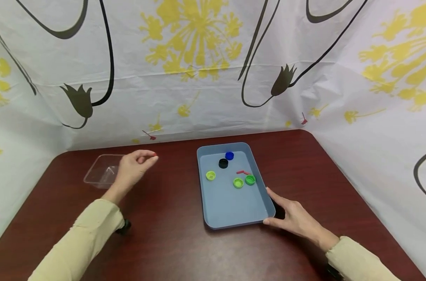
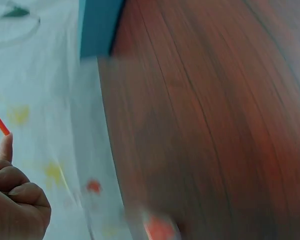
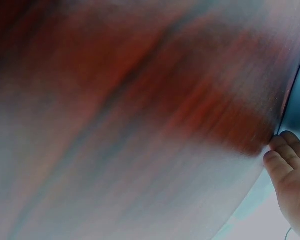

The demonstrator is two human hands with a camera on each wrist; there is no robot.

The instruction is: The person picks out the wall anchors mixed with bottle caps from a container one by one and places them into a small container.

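My left hand is raised over the table beside the clear container, pinching a small red stick between thumb and fingertip. In the head view only the red tip shows. My right hand rests at the near right corner of the blue tray, thumb at the front edge and outstretched fingers along the right side. Inside the tray lie a blue cap, a black cap, a yellow-green cap, a light green cap, a green cap and two red sticks.
A clear plastic container stands at the left of the dark wood table, partly behind my left hand. A white cloth with printed flowers hangs behind the table and along its sides.
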